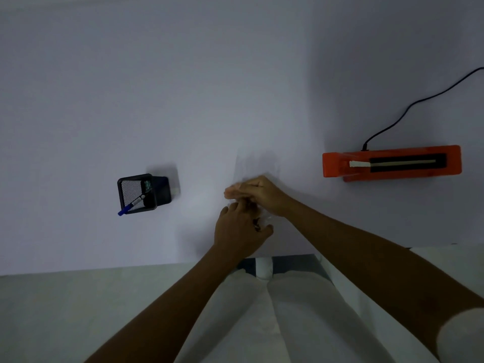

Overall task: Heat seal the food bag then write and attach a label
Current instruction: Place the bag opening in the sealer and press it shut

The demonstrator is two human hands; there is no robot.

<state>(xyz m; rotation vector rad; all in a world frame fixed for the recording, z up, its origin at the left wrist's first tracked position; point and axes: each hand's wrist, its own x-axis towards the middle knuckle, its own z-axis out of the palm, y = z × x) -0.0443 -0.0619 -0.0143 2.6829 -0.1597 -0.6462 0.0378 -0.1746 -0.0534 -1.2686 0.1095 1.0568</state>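
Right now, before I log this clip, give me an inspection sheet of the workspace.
Surface: white table, dimly lit.
Job's things: clear food bag with dark contents, between both hands; orange heat sealer at right, apart from it; blue marker in black mesh holder.
Clutter: small white item behind the holder, unidentifiable.
Hands: left hand and right hand both grip the bag; blurred.
Cables: black cord runs from the sealer to the right edge.
Surroundings: pale floor, person's pale trousers.
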